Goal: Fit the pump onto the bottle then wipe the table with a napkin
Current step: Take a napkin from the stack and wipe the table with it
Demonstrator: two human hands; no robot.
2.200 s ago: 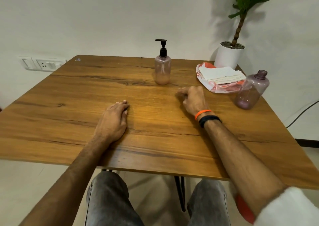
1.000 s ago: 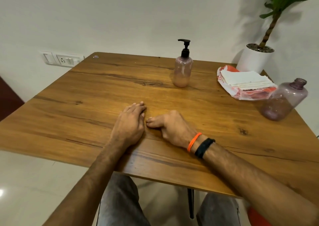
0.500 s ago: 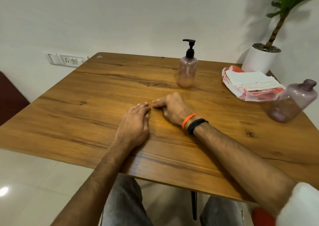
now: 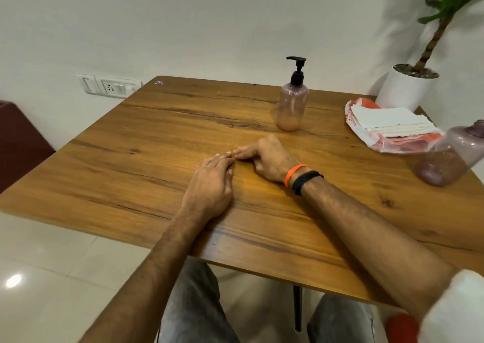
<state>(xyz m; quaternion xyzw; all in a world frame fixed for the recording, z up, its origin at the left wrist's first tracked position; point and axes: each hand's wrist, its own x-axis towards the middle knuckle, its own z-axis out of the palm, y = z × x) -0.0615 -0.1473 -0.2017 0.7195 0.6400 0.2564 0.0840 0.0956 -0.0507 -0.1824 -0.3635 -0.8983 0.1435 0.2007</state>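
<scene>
Pump (image 4: 297, 70) already fitted on bottle (image 4: 292, 107) at one o'clock; napkins (image 4: 390, 121) at two o'clock untouched — wiping left. Left hand (image 4: 209, 185) flat, fingers together; right hand (image 4: 269, 159) curled, empty — both on table (image 4: 131, 164).

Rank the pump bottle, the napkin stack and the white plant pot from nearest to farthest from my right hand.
From the right hand:
1. Pump bottle, just beyond it, mid-table.
2. Napkin stack, to the right, near the table's edge.
3. White plant pot, far right corner, behind the napkins.
</scene>
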